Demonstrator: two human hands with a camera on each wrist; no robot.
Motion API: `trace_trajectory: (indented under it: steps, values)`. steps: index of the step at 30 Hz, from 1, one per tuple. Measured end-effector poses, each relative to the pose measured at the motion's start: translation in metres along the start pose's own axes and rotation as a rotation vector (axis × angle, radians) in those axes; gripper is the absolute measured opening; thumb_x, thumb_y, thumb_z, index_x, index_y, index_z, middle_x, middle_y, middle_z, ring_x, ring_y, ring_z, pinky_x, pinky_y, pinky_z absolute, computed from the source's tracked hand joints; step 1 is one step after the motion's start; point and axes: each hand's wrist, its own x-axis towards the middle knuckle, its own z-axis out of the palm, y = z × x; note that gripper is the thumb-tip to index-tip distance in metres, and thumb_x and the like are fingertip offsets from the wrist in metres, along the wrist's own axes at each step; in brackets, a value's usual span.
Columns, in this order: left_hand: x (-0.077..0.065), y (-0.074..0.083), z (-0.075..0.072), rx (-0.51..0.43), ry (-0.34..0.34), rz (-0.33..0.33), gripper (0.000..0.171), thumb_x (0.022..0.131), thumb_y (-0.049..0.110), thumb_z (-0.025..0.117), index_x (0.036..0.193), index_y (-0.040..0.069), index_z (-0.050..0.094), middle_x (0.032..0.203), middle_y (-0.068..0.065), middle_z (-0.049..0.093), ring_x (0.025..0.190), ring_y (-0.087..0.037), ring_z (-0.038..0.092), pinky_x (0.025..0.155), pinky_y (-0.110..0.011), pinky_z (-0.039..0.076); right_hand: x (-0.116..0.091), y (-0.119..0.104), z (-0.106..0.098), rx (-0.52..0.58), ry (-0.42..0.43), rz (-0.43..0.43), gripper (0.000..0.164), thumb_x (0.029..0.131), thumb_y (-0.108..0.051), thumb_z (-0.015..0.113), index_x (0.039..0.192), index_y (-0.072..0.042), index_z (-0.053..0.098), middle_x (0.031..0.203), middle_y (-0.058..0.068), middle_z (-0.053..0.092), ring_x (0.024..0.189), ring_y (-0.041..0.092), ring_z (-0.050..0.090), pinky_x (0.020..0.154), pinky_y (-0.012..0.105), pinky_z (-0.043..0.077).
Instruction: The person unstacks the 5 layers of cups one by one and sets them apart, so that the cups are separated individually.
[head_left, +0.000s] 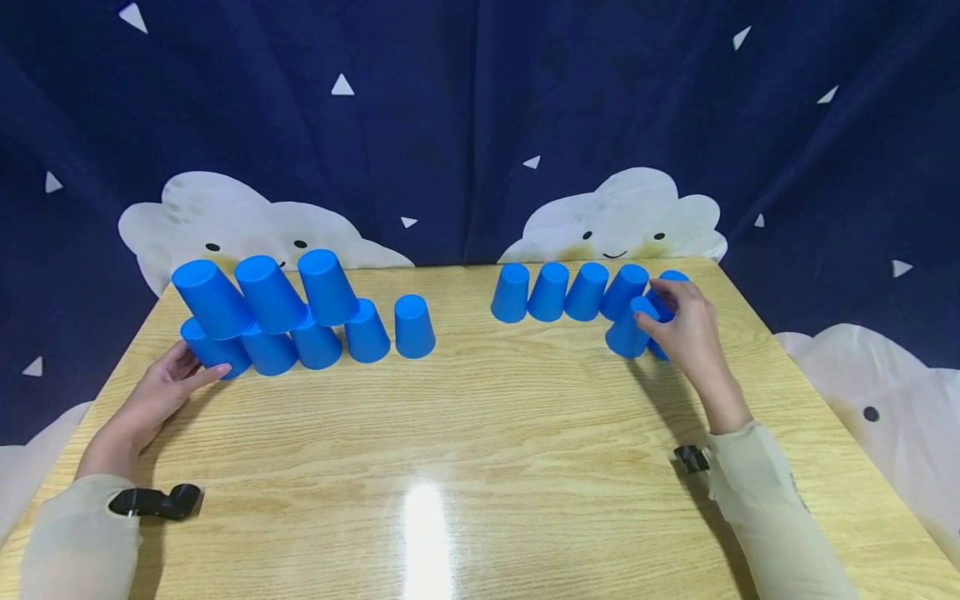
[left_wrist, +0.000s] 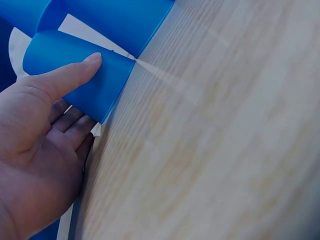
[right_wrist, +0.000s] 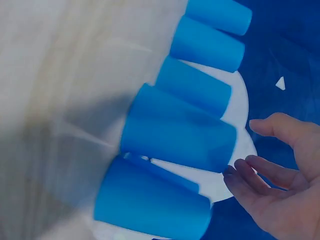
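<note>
My left hand grips the leftmost bottom cup of a blue cup stack, thumb across its front and fingers behind. In the left wrist view the thumb lies flat on this upside-down cup, whose rim is down at the table. Three upside-down cups, among them a middle one, form the upper row. My right hand is over the right group, thumb and fingers parted. Its fingertips are right at the narrow end of a front cup in the right wrist view. Another front cup stands beside that one.
Right of the left stack, a cup stands at the end of the bottom row. Several cups, such as one at the row's left end, line the back of the wooden table. A dark blue curtain hangs behind.
</note>
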Motion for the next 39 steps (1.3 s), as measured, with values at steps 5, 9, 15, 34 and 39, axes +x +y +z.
trace_trajectory:
  steps: [5, 9, 15, 34, 39]
  values:
    - [0.0, 0.001, 0.0, 0.001, 0.003, 0.003, 0.081, 0.103, 0.032, 0.051, 0.157, 0.016, -0.007, 0.159, -0.027, -0.004, 0.143, -0.048, -0.002, 0.109, -0.07, 0.003, 0.005, -0.021, 0.001, 0.046, 0.035, -0.058, 0.046, 0.083, 0.001, 0.074, 0.125, 0.01, 0.059, 0.12, 0.028, 0.057, 0.112, 0.046, 0.057, 0.096, 0.055, 0.048]
    - [0.0, 0.0, 0.001, 0.001, 0.004, 0.006, 0.081, 0.103, 0.032, 0.051, 0.157, 0.015, -0.007, 0.159, -0.027, -0.003, 0.143, -0.048, -0.002, 0.109, -0.07, 0.003, 0.011, -0.043, 0.011, 0.1, 0.019, -0.115, 0.046, 0.084, 0.001, 0.074, 0.127, 0.008, 0.059, 0.121, 0.025, 0.058, 0.113, 0.042, 0.058, 0.097, 0.052, 0.049]
    - [-0.001, 0.001, 0.001, -0.003, 0.002, 0.009, 0.08, 0.103, 0.032, 0.051, 0.157, 0.016, -0.007, 0.159, -0.027, -0.003, 0.144, -0.048, -0.002, 0.109, -0.07, 0.004, 0.022, -0.083, 0.038, 0.234, -0.051, -0.192, 0.046, 0.084, 0.001, 0.074, 0.128, 0.005, 0.06, 0.122, 0.02, 0.059, 0.114, 0.035, 0.058, 0.098, 0.044, 0.05]
    - [-0.003, 0.003, 0.001, -0.005, -0.003, -0.003, 0.082, 0.103, 0.033, 0.051, 0.157, 0.02, -0.008, 0.16, -0.025, -0.004, 0.144, -0.046, -0.003, 0.109, -0.07, 0.003, 0.057, -0.225, 0.124, 0.474, -0.288, -0.344, 0.046, 0.085, -0.003, 0.075, 0.128, 0.002, 0.061, 0.123, 0.014, 0.059, 0.116, 0.022, 0.058, 0.1, 0.019, 0.045]
    - [-0.002, 0.001, 0.001, 0.002, 0.003, 0.013, 0.08, 0.103, 0.032, 0.05, 0.158, 0.018, -0.007, 0.159, -0.026, -0.004, 0.144, -0.047, -0.002, 0.109, -0.07, 0.004, 0.061, -0.253, 0.139, 0.463, -0.347, -0.361, 0.046, 0.086, -0.006, 0.075, 0.129, 0.001, 0.06, 0.123, 0.014, 0.059, 0.116, 0.022, 0.058, 0.1, 0.018, 0.045]
